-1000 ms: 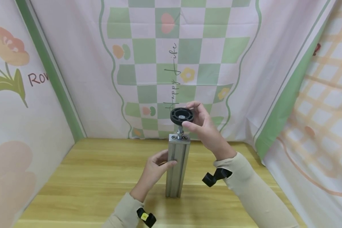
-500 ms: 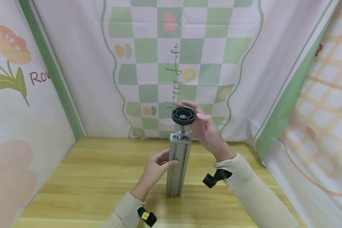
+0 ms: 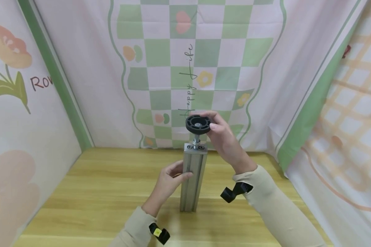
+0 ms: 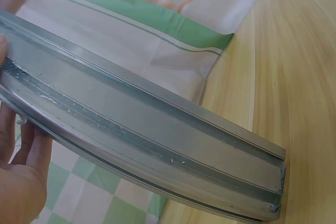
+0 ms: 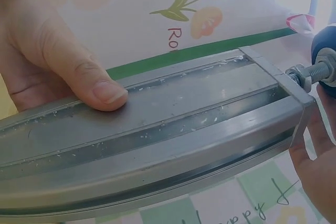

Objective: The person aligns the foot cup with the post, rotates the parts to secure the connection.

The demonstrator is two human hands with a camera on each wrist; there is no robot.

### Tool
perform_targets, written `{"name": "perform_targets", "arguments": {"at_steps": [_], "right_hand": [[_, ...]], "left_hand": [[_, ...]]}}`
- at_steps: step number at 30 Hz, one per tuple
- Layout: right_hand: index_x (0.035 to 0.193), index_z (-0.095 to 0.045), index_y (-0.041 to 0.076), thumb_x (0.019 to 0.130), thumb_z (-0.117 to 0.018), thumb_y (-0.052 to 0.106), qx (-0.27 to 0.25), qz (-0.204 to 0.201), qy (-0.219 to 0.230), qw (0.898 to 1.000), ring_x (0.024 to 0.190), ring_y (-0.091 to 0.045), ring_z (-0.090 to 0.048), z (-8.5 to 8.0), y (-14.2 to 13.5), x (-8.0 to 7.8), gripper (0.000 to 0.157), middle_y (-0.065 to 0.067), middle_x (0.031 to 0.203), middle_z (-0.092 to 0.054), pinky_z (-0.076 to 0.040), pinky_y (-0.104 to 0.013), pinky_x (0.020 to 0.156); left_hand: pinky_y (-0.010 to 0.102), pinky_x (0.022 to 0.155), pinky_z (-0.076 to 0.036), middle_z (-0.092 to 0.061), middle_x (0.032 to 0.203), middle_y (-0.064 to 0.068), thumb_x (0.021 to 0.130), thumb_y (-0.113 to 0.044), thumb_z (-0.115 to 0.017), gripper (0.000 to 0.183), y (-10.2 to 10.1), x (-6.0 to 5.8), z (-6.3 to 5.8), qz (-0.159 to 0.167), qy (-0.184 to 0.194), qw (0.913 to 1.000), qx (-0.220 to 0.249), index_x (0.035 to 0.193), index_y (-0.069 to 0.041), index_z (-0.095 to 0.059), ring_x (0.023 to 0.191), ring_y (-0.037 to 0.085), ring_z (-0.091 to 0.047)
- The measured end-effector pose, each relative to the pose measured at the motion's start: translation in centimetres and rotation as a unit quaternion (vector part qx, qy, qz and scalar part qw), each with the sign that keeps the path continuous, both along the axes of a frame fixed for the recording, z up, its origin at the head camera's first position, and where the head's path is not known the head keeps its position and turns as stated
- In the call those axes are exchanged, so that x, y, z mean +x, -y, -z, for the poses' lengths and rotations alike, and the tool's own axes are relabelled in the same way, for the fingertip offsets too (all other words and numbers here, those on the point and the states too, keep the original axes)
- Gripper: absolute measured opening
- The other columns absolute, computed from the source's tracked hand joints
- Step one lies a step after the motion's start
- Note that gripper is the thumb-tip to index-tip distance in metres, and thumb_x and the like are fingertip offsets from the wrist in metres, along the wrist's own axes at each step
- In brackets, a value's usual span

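An aluminium profile [image 3: 191,185] stands upright on the table in the head view. My left hand [image 3: 169,180] grips it around the middle, thumb across the near face; the right wrist view shows that thumb [image 5: 97,85] lying flat on the metal. On top, a leveling foot [image 3: 198,131] with a round black base points upward, its threaded stud [image 5: 319,71] set in the end plate [image 3: 188,151] between two bolts. My right hand [image 3: 225,142] pinches the black base at its right rim, thumb in front and fingers behind. White specks dot the profile's grooves.
Beneath is a wood-grain table [image 3: 117,192]. A checkered curtain [image 3: 157,79] hangs along its back edge, with printed curtains at the left [image 3: 49,120] and right [image 3: 343,144]. Black camera mounts [image 3: 235,192] sit on both wrists.
My right fingers loosened from the black base, shifted around its rim, and now pinch it again farther to the right. The left hand and the profile have stayed in place.
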State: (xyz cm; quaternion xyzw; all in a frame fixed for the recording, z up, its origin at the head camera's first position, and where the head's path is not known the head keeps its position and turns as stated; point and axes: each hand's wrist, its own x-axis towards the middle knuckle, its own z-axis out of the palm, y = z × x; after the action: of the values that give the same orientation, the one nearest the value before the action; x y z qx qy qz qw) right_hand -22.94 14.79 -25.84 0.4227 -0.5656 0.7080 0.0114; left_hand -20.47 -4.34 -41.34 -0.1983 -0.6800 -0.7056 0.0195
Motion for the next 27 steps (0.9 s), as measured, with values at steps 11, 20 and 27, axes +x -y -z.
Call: {"name": "perform_targets", "arguments": {"at_steps": [11,20,27], "right_hand": [[0.107,-0.05,0.015,0.09,-0.058,0.008,-0.002,0.066,0.013,0.998,0.117,-0.024,-0.05,0.1,-0.26,0.29,0.02,-0.011,0.132,-0.046,-0.049,-0.028,0.095],[0.119,-0.049,0.017,0.092,-0.068,0.014,0.018,0.077,0.008,0.997,0.12,-0.026,-0.05,-0.05,-0.39,0.34,0.033,-0.011,0.133,-0.044,-0.049,-0.029,0.096],[0.149,-0.04,0.013,0.105,-0.03,0.026,0.051,0.006,-0.014,0.999,0.139,-0.033,-0.037,-0.53,-0.14,0.36,0.047,-0.018,0.154,-0.035,-0.023,-0.047,0.116]], "left_hand": [[0.035,0.094,-0.053,-0.071,0.112,0.006,0.089,-0.021,-0.079,0.043,-0.06,0.04,-0.11,-0.006,0.003,1.0,-0.004,0.13,-0.013,-0.067,0.106,0.021,-0.066],[0.034,0.094,-0.053,-0.071,0.112,0.006,0.089,-0.021,-0.079,0.043,-0.04,0.2,-0.18,-0.004,0.004,1.0,0.001,0.13,-0.014,-0.067,0.106,0.021,-0.066],[0.034,0.094,-0.053,-0.071,0.112,0.007,0.09,-0.018,-0.078,0.042,-0.05,0.23,-0.19,0.001,0.001,1.0,0.005,0.13,-0.013,-0.067,0.106,0.022,-0.066]]}}
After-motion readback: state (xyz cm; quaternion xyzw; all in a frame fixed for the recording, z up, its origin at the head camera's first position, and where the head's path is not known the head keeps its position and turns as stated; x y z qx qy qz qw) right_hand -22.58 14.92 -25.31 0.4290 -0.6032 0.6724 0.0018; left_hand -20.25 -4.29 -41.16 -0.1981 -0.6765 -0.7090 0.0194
